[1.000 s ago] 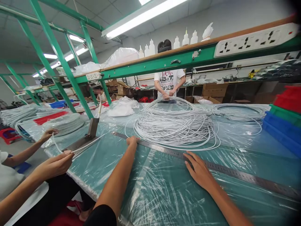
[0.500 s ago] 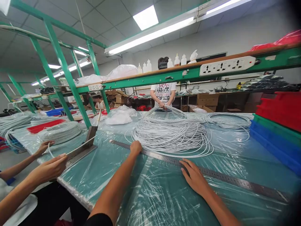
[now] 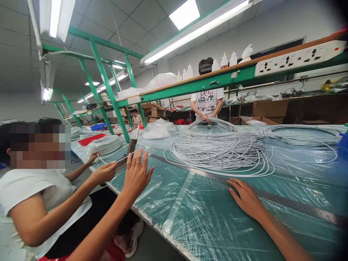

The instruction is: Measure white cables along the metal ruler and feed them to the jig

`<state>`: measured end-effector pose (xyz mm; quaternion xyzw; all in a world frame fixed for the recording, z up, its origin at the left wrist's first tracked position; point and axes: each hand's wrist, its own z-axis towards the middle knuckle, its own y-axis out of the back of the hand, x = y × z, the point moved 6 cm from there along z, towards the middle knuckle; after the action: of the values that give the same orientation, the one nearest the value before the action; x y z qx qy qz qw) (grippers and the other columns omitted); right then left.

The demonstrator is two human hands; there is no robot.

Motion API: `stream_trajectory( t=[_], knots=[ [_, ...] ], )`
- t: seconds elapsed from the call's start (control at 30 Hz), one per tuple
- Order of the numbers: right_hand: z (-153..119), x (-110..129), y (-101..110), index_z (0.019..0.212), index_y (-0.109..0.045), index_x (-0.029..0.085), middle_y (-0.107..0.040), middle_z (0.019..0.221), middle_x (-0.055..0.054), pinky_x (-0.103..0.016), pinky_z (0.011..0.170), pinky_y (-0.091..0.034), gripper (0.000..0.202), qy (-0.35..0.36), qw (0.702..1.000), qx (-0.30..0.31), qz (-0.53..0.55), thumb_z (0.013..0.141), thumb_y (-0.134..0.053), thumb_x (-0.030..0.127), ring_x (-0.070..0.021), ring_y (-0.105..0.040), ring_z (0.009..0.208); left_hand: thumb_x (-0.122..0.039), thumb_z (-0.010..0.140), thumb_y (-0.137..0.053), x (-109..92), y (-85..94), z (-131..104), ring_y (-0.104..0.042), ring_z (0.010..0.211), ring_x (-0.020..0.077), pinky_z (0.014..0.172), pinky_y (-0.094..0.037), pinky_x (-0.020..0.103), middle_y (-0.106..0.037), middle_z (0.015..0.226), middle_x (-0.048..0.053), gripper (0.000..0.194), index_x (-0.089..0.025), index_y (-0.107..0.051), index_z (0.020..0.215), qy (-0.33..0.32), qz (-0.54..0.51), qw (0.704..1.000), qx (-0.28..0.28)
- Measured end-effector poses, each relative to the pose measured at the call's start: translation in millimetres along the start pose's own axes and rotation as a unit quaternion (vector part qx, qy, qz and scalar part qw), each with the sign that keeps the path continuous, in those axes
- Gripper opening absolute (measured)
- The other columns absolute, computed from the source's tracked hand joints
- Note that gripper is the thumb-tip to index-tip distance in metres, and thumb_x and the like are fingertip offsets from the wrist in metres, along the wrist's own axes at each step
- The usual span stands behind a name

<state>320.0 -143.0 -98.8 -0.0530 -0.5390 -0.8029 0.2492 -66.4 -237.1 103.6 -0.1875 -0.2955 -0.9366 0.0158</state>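
The right hand (image 3: 246, 197) lies flat, grip released, on the long steel ruler (image 3: 285, 202), which runs left to right along the bench (image 3: 195, 217). The left hand (image 3: 136, 174) is lifted, fingers spread, holding nothing. Beyond the ruler lies the white cable coil (image 3: 220, 148); green shelf frames (image 3: 108, 87) stand behind.

Long steel ruler (image 3: 272, 197) lies flat, diagonal on plastic-covered green table; big white cable coil (image 3: 223, 150) just behind it.

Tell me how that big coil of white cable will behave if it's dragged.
The white cable coil would probably sag and spread: its loops lie loose, unbound. It likely slides easily on the plastic-wrapped table. Looks fairly heavy, given the many turns.
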Motion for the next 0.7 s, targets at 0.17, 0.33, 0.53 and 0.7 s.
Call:
stream_trajectory(
  t=[0.17, 0.33, 0.53, 0.7],
  knots=[
    [-3.1, -2.4, -1.4, 0.128, -0.058, 0.020, -0.052, 0.136, -0.011, -0.047, 0.102, -0.047, 0.050, 0.000, 1.000, 0.003, 0.006, 0.093, -0.032, 0.044, -0.0288, -0.051, 0.125, -0.019, 0.094, -0.058, -1.4, -24.7, -8.6, -0.047, 0.112, 0.0280, 0.101, -0.040, 0.042, -0.047, 0.125, 0.014, 0.043, -0.011, -0.048, 0.134, -0.053, 0.020, 0.992, 0.110],
    [-3.9, -1.9, 1.1, 0.123, -0.061, 0.021, -0.056, 0.131, -0.010, -0.045, 0.100, -0.049, 0.046, 0.011, 1.000, -0.017, 0.004, 0.093, -0.034, 0.044, -0.0277, -0.054, 0.121, -0.023, 0.094, -0.064, -1.7, -7.7, -2.5, -0.041, 0.118, 0.0324, 0.102, -0.036, 0.046, -0.041, 0.131, 0.015, 0.037, -0.013, -0.054, 0.128, -0.046, 0.021, 0.996, 0.077],
    [-2.6, 1.8, 3.8, 0.125, -0.060, 0.021, -0.055, 0.133, -0.012, -0.045, 0.097, -0.050, 0.046, 0.008, 1.000, -0.002, -0.006, 0.093, -0.036, 0.042, -0.0292, -0.054, 0.121, -0.001, 0.090, -0.060, -2.9, -41.1, -24.8, -0.055, 0.082, 0.0187, 0.069, -0.043, 0.025, -0.054, 0.088, 0.003, 0.015, -0.015, -0.064, 0.088, -0.130, -0.035, 0.952, 0.275],
    [-1.1, 19.5, 12.3, 0.124, -0.060, 0.017, -0.054, 0.131, -0.015, -0.050, 0.101, -0.043, 0.041, -0.005, 1.000, 0.015, -0.012, 0.094, -0.039, 0.033, -0.0311, -0.053, 0.120, -0.020, 0.108, -0.036, -51.5, -12.5, -25.4, -0.053, 0.075, 0.0144, 0.064, -0.038, 0.024, -0.051, 0.086, 0.003, 0.027, -0.014, -0.059, 0.095, -0.122, -0.270, 0.950, 0.093]
  ],
)
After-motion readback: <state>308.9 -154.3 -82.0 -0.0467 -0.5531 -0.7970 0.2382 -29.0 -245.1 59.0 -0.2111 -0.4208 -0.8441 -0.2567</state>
